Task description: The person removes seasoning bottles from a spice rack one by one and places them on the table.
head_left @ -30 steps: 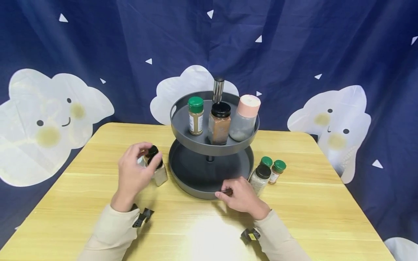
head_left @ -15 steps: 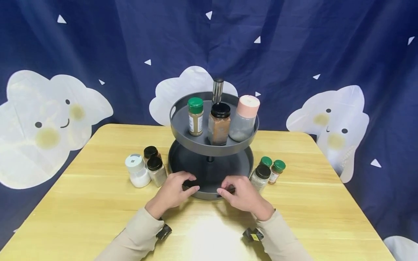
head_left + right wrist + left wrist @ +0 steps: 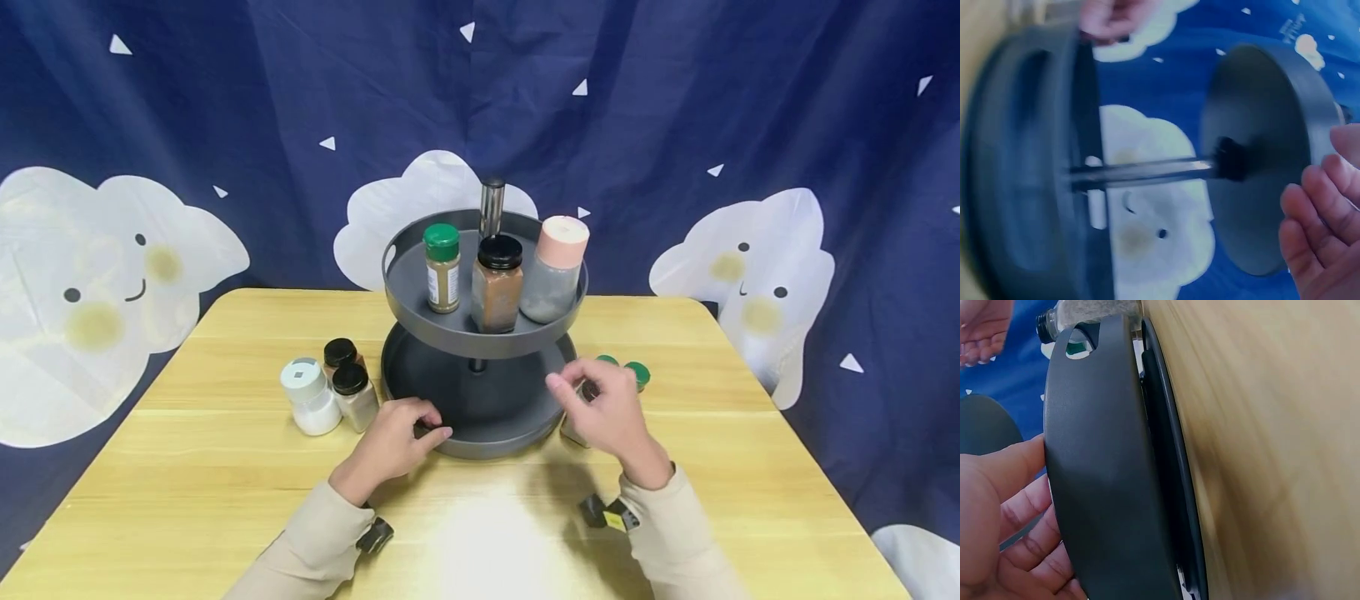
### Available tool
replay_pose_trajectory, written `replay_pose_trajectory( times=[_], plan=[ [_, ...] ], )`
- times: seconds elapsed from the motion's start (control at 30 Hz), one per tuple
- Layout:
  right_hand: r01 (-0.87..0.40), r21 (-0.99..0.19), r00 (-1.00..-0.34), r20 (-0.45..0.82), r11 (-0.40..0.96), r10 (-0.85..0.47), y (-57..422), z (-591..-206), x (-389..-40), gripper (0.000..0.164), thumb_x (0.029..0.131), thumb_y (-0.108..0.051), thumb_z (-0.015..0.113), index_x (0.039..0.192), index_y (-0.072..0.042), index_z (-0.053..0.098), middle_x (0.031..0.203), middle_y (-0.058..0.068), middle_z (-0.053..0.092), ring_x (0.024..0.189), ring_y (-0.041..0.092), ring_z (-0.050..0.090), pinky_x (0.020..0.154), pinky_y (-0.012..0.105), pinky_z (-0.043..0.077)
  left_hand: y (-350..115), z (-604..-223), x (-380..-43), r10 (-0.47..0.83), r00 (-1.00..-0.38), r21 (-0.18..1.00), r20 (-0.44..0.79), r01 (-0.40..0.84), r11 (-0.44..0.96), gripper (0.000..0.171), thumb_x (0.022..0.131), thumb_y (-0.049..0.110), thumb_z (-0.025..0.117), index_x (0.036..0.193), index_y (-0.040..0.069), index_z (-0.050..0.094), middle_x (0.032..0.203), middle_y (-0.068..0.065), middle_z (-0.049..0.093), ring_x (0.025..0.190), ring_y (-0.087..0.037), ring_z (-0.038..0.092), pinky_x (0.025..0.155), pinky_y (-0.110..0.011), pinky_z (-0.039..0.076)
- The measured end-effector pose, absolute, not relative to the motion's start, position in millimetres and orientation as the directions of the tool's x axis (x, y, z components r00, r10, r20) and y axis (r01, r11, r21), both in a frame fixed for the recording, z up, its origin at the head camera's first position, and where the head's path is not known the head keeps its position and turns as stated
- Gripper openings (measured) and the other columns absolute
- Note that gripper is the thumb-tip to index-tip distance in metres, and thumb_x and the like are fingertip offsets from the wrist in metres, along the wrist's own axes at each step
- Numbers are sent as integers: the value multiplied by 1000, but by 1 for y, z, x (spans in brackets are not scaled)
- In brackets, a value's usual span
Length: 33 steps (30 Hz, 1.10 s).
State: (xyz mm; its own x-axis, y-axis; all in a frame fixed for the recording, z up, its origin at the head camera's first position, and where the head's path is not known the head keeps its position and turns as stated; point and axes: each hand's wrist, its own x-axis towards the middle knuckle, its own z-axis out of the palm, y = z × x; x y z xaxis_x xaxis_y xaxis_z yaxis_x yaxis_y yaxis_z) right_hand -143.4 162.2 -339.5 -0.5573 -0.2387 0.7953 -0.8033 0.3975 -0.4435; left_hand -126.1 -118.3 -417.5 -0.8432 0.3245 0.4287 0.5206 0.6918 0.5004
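Note:
A two-tier dark grey turntable stands on the table. My left hand (image 3: 397,442) is at the front left rim of its lower tray (image 3: 480,450). In the left wrist view, thumb and loosely bent fingers (image 3: 1029,544) touch the rim; their tips are partly hidden behind the wall. My right hand (image 3: 603,408) is raised at the tray's right side with relaxed fingers, apart from it. Behind that hand are a black-capped jar (image 3: 572,432), mostly covered, and green-capped bottles (image 3: 637,375). The upper tray (image 3: 480,343) bears a green-capped spice bottle (image 3: 442,271), a black-capped brown jar (image 3: 497,287) and a pink-lidded jar (image 3: 553,271).
Left of the turntable stand a white-lidded shaker (image 3: 311,400), a black-capped jar (image 3: 356,400) and another black-capped jar (image 3: 341,354) behind it. A metal post (image 3: 491,208) rises through the upper tray. A blue cloud-patterned curtain (image 3: 285,75) hangs behind the wooden table (image 3: 225,500).
My left hand has moved right from the left-hand jars to the lower tray's rim. My right hand has left the front rim, rising and moving right toward the jars there.

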Motion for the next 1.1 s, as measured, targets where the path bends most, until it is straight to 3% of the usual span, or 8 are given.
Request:
replay_pose_trajectory(
  times=[0.23,0.37,0.47,0.6,0.73,0.9,1.1],
  plan=[
    [-757,-561,-606,795,335,-37,168,-308,-160,7,78,7,64,79,9,57,68,12,59,63,7,55,62,16,47,-117,-416,-126,315,-858,504,406,498,706,15,76,21,78,72,16,64,71,4,61,67,-11,58,62,-32,52],
    [-750,-596,-621,784,286,7,165,-299,-172,22,80,8,63,98,15,51,83,18,59,76,8,58,71,16,48,-117,-416,-126,308,-865,504,396,485,714,15,76,22,78,73,15,65,72,3,62,69,-12,58,63,-33,52],
    [-742,-594,-620,785,312,22,163,-295,-181,35,80,5,64,110,14,48,96,24,62,86,17,60,75,21,48,-117,-416,-125,302,-867,501,395,479,721,14,77,21,77,74,15,65,73,3,63,70,-13,59,64,-34,52],
    [-713,-601,-637,771,361,26,161,-290,-188,47,81,-1,66,122,9,45,113,26,61,101,30,59,85,38,46,-116,-415,-122,300,-866,495,400,480,724,14,77,22,77,75,14,66,74,2,64,70,-13,60,64,-34,53],
    [-669,-614,-678,735,419,-5,157,-286,-196,56,82,-9,68,129,4,42,121,24,59,110,34,56,91,52,43,-115,-415,-122,298,-869,507,396,477,718,14,77,21,77,74,14,66,74,2,63,70,-13,59,65,-34,52],
    [-631,-606,-722,687,484,-81,149,-275,-196,62,82,-10,69,134,6,38,125,29,56,115,37,54,98,56,40,-116,-417,-122,290,-871,517,397,473,714,13,77,21,77,74,15,65,74,2,63,70,-14,60,65,-34,52],
    [-637,-617,-727,680,462,-94,144,-266,-190,56,80,-2,69,128,11,44,114,34,61,103,42,58,95,58,42,-115,-416,-123,292,-872,518,393,472,713,13,77,21,77,74,15,65,74,2,63,71,-14,60,65,-34,52]
  ],
)
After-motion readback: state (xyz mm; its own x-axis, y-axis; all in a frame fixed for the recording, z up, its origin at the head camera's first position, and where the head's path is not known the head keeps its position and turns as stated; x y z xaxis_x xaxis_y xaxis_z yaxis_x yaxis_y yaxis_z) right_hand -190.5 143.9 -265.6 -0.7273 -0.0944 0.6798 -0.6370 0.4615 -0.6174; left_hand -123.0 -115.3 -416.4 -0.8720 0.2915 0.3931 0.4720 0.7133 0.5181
